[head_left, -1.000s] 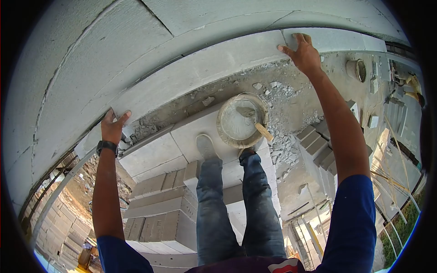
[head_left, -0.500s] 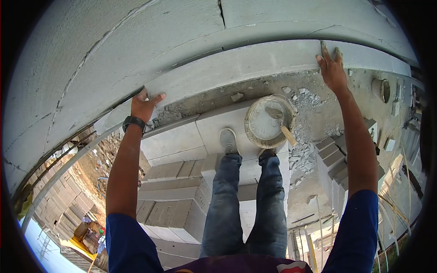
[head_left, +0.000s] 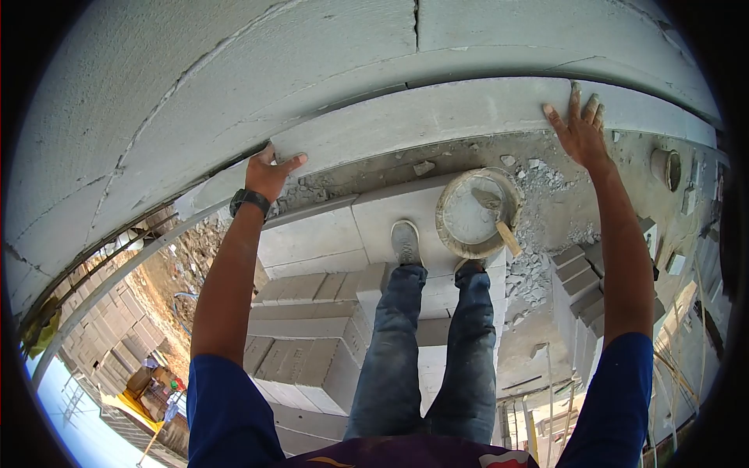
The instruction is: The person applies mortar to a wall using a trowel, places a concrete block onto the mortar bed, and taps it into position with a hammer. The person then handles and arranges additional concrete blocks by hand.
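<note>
A long pale lightweight concrete block [head_left: 429,113] lies along the top of a low wall course, close against a taller block wall. My left hand [head_left: 268,178], with a dark watch at the wrist, grips its left end, thumb on the near side and fingers bent round the end. At the other end my right hand [head_left: 583,139] rests with fingers spread over the joint with a second pale block [head_left: 659,117]. Its fingertips look coated in grey dust or mortar. Below, near my feet, stands a round mortar bucket [head_left: 447,234] holding a wooden-handled trowel [head_left: 509,237].
I stand on stacked concrete blocks [head_left: 312,234], with more blocks [head_left: 292,363] lower down. Rubble [head_left: 530,277] lies right of the bucket. Another block stack [head_left: 573,269] and a small bucket [head_left: 665,169] are at right. A metal pole [head_left: 117,285] slants on the left.
The view has shifted, so the scene sits slightly further right and lower. My right hand's fingers are spread wider over the joint. My left hand keeps its grip on the block's end.
</note>
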`<state>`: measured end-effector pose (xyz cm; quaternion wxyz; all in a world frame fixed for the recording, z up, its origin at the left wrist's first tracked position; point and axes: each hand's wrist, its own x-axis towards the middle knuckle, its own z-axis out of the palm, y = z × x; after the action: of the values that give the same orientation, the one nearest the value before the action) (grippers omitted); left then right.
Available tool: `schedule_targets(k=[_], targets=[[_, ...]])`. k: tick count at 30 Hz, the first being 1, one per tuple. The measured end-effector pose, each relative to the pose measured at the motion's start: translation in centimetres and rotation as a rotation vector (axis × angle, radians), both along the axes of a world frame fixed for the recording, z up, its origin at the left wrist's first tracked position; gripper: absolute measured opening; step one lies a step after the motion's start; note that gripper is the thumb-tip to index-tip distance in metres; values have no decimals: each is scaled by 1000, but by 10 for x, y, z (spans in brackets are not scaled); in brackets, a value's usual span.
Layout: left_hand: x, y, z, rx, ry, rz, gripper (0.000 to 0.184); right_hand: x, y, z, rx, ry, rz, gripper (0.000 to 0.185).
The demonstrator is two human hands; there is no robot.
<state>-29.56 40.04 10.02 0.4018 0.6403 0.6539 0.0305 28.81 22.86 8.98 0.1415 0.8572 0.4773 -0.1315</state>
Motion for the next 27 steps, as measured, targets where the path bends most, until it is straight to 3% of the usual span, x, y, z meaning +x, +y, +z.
schedule_targets(k=[7,14,20,27], targets=[[-6,2,-6,-5,-81,-52,71,-5,1,-4,-7,-33,-16,118],[-4,3,-2,-80,-41,3,85,-7,3,0,-17,-2,-38,121],[7,0,11,-77,-125,2,76,-6,1,-3,10,-4,-35,122],[12,-5,17,-4,-29,-5,69,-4,-1,-8,53,14,-27,123]])
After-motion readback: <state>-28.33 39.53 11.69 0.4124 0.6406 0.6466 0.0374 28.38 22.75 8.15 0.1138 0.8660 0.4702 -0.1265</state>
